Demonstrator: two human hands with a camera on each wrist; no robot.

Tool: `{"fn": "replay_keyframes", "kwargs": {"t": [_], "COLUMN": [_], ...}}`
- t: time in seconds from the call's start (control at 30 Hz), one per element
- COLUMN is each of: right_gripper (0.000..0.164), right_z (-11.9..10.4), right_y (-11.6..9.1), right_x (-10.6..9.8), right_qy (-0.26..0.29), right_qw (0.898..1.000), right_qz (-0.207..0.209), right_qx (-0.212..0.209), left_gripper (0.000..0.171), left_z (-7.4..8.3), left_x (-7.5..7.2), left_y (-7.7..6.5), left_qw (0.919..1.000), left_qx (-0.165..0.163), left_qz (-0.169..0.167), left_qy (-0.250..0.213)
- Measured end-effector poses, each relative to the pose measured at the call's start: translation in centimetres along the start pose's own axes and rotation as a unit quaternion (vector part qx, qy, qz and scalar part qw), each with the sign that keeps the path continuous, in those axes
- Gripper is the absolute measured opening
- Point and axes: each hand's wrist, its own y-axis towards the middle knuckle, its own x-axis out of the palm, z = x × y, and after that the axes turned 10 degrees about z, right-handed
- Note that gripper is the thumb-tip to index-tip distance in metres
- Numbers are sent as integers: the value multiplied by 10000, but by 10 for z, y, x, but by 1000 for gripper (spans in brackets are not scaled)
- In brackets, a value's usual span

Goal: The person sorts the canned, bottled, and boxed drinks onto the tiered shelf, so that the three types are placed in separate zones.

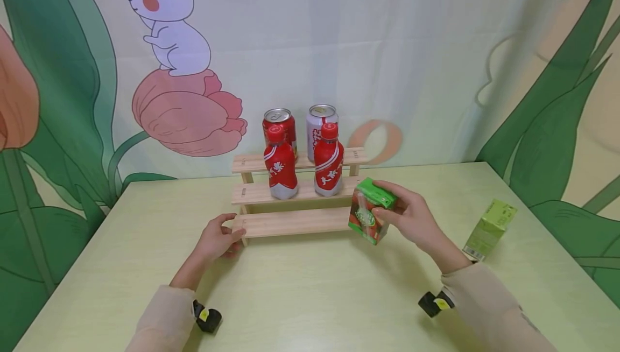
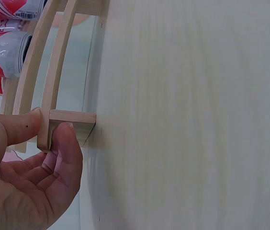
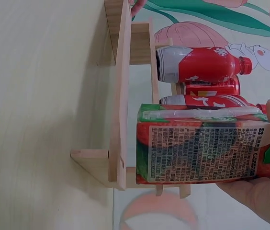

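Observation:
A three-step wooden rack (image 1: 295,222) stands toward the back of the table. My left hand (image 1: 220,238) pinches the left end of its lowest step, thumb on top and fingers beneath, as the left wrist view shows. In my right hand (image 1: 411,215) is a red and green juice box (image 1: 369,212), gripped near its top and tilted, close to the right end of the lowest step. A straw (image 3: 202,113) in clear wrap lies along its side. Two red bottles (image 1: 282,171) stand on the middle step. Behind them, a red can (image 1: 290,126) and a white can (image 1: 315,136) stand on the top step.
A light green carton (image 1: 490,229) stands on the table to the right, beyond my right forearm. Behind the table hangs a curtain (image 1: 411,72) printed with plants and a rabbit. Each wrist wears a small black camera (image 1: 207,318).

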Motion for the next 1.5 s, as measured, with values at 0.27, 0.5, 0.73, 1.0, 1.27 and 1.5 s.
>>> {"fn": "replay_keyframes", "kwargs": {"t": [0.27,0.5,0.73,1.0,1.27,1.5], "right_gripper": [50,49,47,43,28,23], "right_z": [-8,-17,-22,-23,-19,-18], "right_y": [11,20,28,38,40,46], "right_x": [16,33,48,68,89,105], "right_qy": [169,404,551,705,771,1222], "right_qw": [9988,9955,9900,9834,9844,9838], "right_qz": [-435,-809,-1125,-1404,-1313,-1020], "right_qx": [-168,-285,-651,-914,-883,-820], "left_gripper": [56,55,55,56,56,56], "left_z": [2,1,0,1,0,-1], "left_x": [-1,0,0,0,0,-1], "left_y": [-1,-1,-1,-1,-1,0], "left_qw": [10000,10000,10000,10000,10000,10000], "left_qx": [-31,-57,-5,44,62,43], "left_qz": [25,12,2,-8,-36,24], "left_qy": [56,38,-8,-12,3,-11]}}
